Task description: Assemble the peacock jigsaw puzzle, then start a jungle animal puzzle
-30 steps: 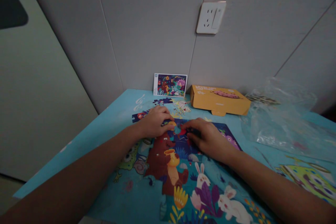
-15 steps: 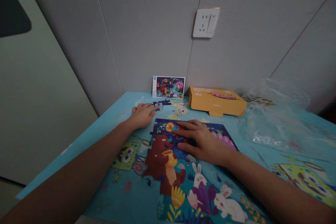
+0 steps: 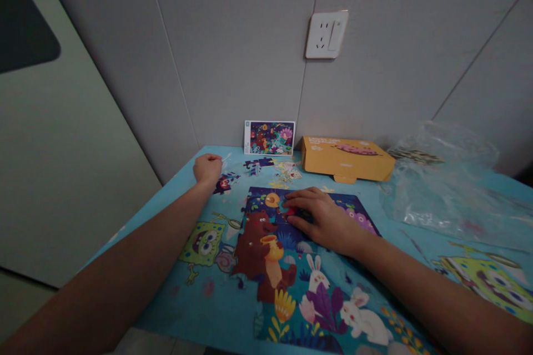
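A partly assembled jigsaw puzzle (image 3: 266,274) lies on the table, showing a brown bear, white rabbits and flowers; its left edge is uneven. My right hand (image 3: 322,216) rests on its upper part, fingers bent a little and apart, with a red patch visible by the fingertips. Further left, my left hand (image 3: 207,169) is closed like a fist over the table, its fingertips hidden; whether it holds anything does not show. Just beside that wrist is a group of loose dark puzzle pieces (image 3: 226,182). More loose blue pieces (image 3: 259,165) lie a little to the right.
A reference picture card (image 3: 272,137) leans against the wall. To its right sits a yellow box (image 3: 347,158), then a crumpled clear plastic bag (image 3: 441,205). The blue tablecloth (image 3: 195,305) carries printed cartoon figures. A wall socket (image 3: 327,35) is above.
My left hand has moved left, off the blue pieces, and its fingers have closed, uncovering dark pieces beside the wrist. My right hand's fingers have bent slightly on the puzzle.
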Available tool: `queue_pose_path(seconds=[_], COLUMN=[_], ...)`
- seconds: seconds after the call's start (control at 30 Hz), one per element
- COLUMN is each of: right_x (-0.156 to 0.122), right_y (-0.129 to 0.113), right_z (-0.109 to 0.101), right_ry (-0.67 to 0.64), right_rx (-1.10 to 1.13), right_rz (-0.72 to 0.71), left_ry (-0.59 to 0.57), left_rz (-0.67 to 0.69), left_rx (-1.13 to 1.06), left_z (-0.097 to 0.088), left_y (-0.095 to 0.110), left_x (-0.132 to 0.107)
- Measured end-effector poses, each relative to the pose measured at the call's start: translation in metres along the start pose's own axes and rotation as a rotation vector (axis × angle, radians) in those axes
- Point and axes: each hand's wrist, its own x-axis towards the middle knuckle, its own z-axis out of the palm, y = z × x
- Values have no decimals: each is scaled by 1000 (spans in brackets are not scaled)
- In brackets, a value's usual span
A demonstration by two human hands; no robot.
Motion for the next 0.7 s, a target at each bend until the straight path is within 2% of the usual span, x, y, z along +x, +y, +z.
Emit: queue_pose_path(seconds=[0.07, 0.1, 0.17, 0.27, 0.33, 0.43, 0.57, 0.7], right_x=[0, 0, -1, -2, -2, -3, -3, -2], right_y=[-1, -1, -1, 0, 1, 1, 0, 1], right_z=[-1, -1, -1, 0, 0, 0, -1, -1], right_ry=[-9, -13, -14, -4, 3, 3, -2, 5], right_rx=[1, 6, 17, 23, 22, 23, 19, 16], right_rz=[11, 15, 15, 3, 1, 4, -4, -5], left_ry=[16, 16, -19, -127, -252, -342, -327, -328], left_rz=[-6, 36, 243, 642, 753, 754, 666, 523], left_rx=[33, 70, 184, 382, 426, 417, 336, 99], left_z=[2, 3, 5, 10, 14, 18, 18, 12], left_y=[6, 10, 19, 29, 34, 38, 40, 37], left_x=[-3, -6, -14, -25, -28, -27, -24, -19])
